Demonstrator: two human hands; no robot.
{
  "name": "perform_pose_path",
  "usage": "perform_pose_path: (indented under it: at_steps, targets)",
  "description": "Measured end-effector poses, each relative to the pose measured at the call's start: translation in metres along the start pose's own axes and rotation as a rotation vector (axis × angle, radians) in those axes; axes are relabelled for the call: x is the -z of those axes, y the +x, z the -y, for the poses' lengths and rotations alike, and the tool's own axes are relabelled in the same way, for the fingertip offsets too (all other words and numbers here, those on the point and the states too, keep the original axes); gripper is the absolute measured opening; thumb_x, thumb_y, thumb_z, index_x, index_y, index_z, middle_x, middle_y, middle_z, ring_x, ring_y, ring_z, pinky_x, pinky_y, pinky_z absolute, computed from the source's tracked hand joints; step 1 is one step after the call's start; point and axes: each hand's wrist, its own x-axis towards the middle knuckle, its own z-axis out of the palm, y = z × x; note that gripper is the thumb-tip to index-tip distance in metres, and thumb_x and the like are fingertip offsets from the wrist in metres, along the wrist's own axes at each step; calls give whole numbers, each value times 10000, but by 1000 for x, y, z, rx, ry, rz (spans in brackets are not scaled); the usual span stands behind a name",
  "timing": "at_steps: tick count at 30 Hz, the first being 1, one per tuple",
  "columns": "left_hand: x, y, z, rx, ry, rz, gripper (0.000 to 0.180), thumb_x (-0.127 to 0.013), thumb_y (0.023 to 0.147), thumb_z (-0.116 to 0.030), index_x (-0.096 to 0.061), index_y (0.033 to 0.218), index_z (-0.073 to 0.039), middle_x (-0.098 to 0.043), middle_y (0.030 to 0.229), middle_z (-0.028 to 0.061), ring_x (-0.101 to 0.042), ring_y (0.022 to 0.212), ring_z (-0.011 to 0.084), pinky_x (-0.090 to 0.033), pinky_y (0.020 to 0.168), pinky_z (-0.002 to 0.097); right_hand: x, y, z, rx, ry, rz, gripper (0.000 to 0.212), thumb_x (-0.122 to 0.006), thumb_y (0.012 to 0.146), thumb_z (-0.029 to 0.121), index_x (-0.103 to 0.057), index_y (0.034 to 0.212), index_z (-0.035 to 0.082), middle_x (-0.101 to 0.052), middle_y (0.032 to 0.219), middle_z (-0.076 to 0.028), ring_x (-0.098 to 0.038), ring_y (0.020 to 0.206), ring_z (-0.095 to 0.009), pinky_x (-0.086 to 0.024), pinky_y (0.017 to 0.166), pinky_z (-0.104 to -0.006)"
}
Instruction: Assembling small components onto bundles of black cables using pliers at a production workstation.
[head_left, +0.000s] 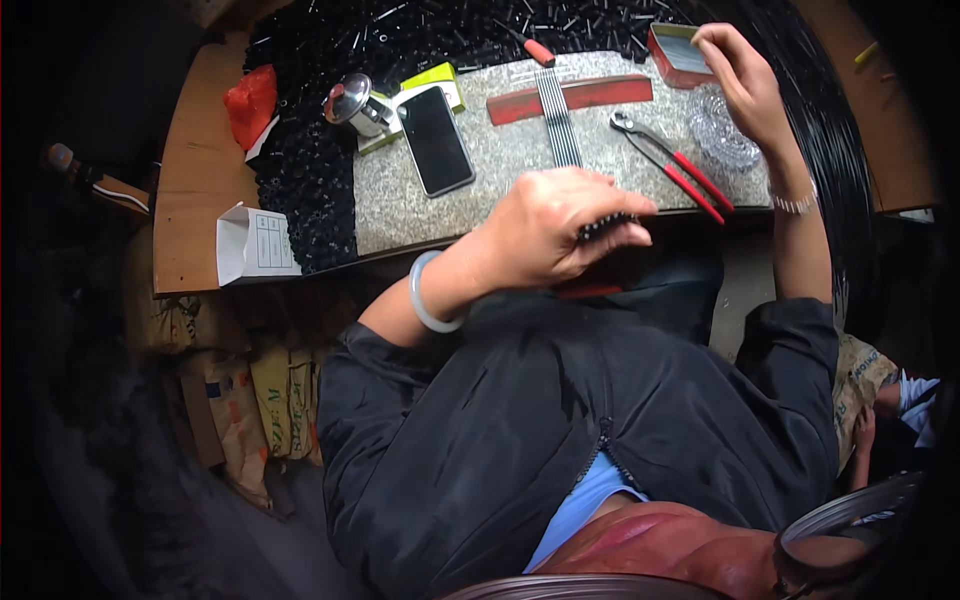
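My left hand [540, 228], with a pale bangle on its wrist, is closed round a bundle of short thin black pieces [604, 228] whose round ends face right. It hovers at the table's near edge. At the upper right my right hand [748, 88] has its thumb and fingertips pinched beside a red tin [678, 62]; whatever they hold is too small to make out. Several thin metal rods [556, 115] lie side by side across a red bar [628, 92] on the grey board. Red-handled pliers [680, 175] rest right of the rods, near a clear plastic dish [728, 140].
A phone [436, 140] lies left on the board, beside a lidded metal cup [362, 105] and a yellow-green box [437, 78]. Small black tubes [305, 190] cover the table's left and back. Long black strands [835, 150] hang at right. Another person's hand [864, 432] shows lower right.
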Motion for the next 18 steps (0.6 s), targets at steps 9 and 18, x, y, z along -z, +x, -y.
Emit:
perform_pose_path:
  at_steps: [9, 18]
  targets:
    - [2, 2, -10, 29, 90, 59, 179, -667, 767, -131, -657, 918, -36, -664, 784, 65, -641, 698, 226, -503, 704, 311, 8, -71, 128, 375, -142, 114, 218, -642, 693, -63, -621, 903, -6, -439, 681, -41, -403, 644, -173, -340, 587, -275]
    - [-1, -5, -12, 4, 135, -2, 167, -669, 766, -170, -660, 897, -67, -644, 731, 67, -623, 647, 220, -481, 575, 291, 0, -80, 140, 370, -201, 100, 230, -660, 680, -43, -632, 903, 7, -427, 666, -35, -400, 647, -186, -349, 599, -289]
